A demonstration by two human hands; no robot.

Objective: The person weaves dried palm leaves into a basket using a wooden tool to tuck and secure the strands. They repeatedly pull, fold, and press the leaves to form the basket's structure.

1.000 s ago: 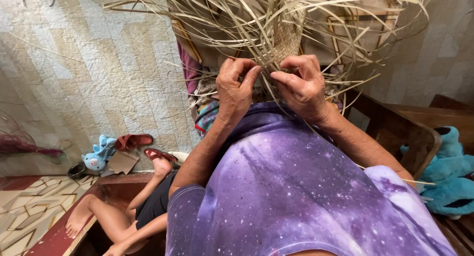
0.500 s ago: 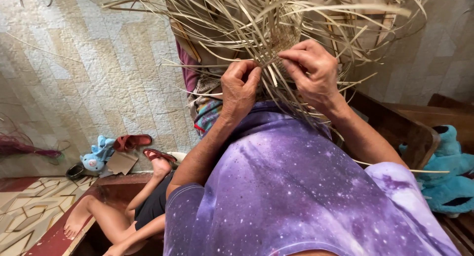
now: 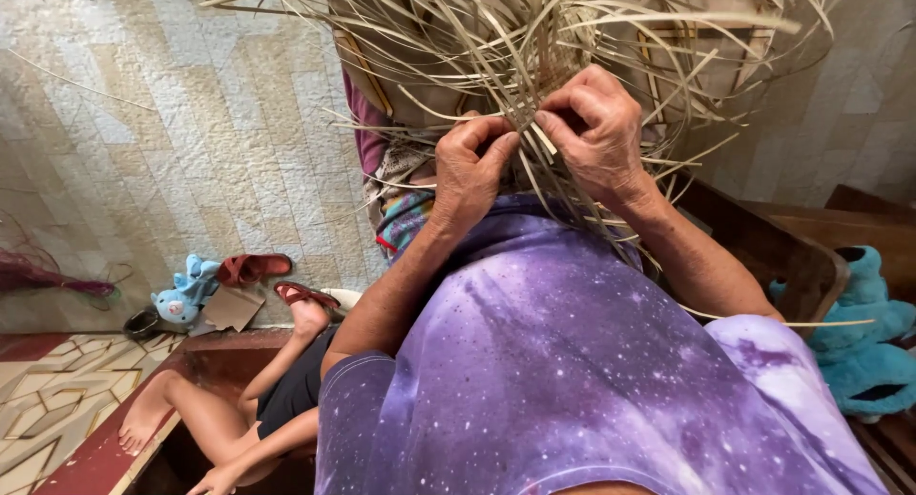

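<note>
Woven palm-strip piece (image 3: 544,75), small plaited patch done, most strands loose.

Nearest the camera is the purple shirt (image 3: 572,361); just beyond its collar the left hand (image 3: 472,170) has its fingers curled shut on a few pale strips, and the right hand (image 3: 596,127), just right of the left hand, pinches a strip between thumb and forefinger. Directly above both hands sits the tight plaited section, small as far as it shows. Beyond it, unwoven strips (image 3: 668,37) fan out in every direction, so by my judgement most of the weaving remains.
</note>
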